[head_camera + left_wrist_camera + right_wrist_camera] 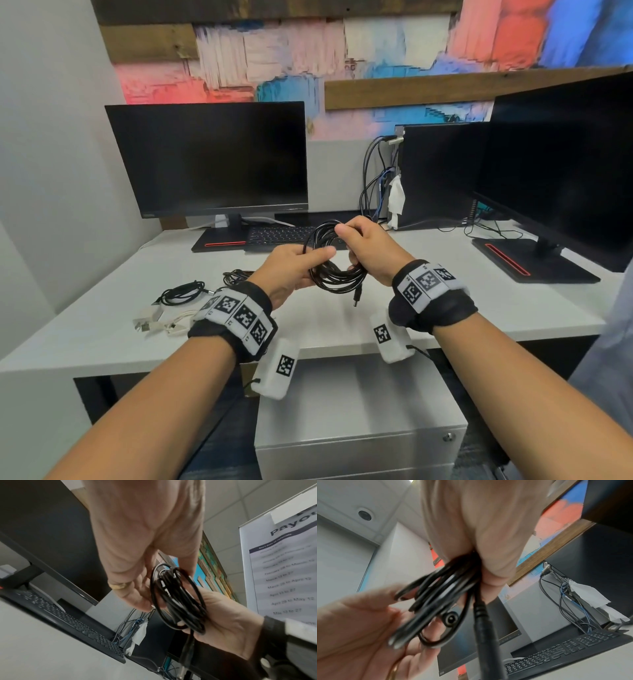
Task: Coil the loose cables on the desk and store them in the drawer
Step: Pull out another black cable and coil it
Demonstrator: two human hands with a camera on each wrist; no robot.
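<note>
A coiled black cable [334,270] hangs between both hands above the white desk [445,308]. My right hand [368,250] grips the right side of the coil, fingers curled round the bundled loops [453,582]. My left hand [294,270] holds the coil's left side, thumb and fingers pinching the loops [173,596]. A barrel plug end [357,300] dangles below the coil. Loose on the desk at the left lie a black cable [181,293], a second black cable [236,274] and white cables [161,322]. The drawer unit [359,421] stands below the desk's front edge, its drawers closed.
A monitor [209,157] and keyboard [281,234] sit at the back of the desk, a black computer tower [442,174] with plugged cables [375,181] at the back right. A second monitor [565,164] stands on the right.
</note>
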